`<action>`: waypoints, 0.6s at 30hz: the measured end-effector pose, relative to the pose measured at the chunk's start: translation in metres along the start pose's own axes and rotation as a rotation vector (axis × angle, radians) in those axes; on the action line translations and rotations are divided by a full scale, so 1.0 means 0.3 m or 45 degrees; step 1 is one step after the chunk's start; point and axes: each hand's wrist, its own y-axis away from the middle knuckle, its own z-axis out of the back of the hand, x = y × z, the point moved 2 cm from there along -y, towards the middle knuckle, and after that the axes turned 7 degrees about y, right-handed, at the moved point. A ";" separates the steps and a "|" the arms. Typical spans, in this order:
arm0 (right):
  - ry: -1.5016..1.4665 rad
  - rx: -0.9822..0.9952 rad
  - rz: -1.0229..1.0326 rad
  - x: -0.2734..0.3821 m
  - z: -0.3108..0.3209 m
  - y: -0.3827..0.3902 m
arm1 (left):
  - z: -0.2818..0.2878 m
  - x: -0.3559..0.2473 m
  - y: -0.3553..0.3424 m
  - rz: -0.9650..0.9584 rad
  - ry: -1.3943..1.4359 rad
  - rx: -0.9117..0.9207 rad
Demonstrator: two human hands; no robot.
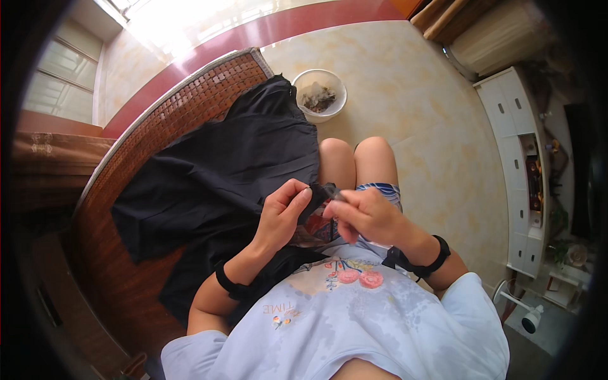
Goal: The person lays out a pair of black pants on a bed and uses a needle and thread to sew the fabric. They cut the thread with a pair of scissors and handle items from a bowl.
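Note:
A black garment lies spread over the woven seat to my left and drapes across my lap. My left hand pinches an edge of this black cloth near my knees. My right hand grips the same bit of cloth from the other side, fingers closed, touching the left hand's fingertips. Both wrists wear black bands. Whether a small tool is in my right hand cannot be made out.
A woven rattan seat with a wooden frame runs along my left. A white bowl with dark scraps sits on the pale tiled floor beyond my knees. A white cabinet stands at the right, a small white camera near it.

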 end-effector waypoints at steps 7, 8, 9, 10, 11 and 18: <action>0.010 0.004 -0.047 -0.002 -0.023 -0.029 | -0.004 -0.003 0.007 -0.052 -0.085 0.018; 0.010 0.006 -0.047 -0.002 -0.024 -0.031 | -0.003 -0.001 0.008 -0.054 -0.090 0.020; 0.016 0.016 -0.049 -0.002 -0.025 -0.033 | -0.002 -0.001 0.010 -0.055 -0.095 0.022; 0.022 0.025 -0.051 -0.002 -0.026 -0.035 | -0.002 -0.001 0.010 -0.057 -0.094 0.021; 0.024 0.025 -0.051 -0.003 -0.026 -0.036 | -0.002 -0.002 0.010 -0.058 -0.093 0.025; -0.010 -0.004 -0.018 0.002 -0.037 -0.035 | -0.002 -0.028 -0.002 -0.425 -0.318 0.078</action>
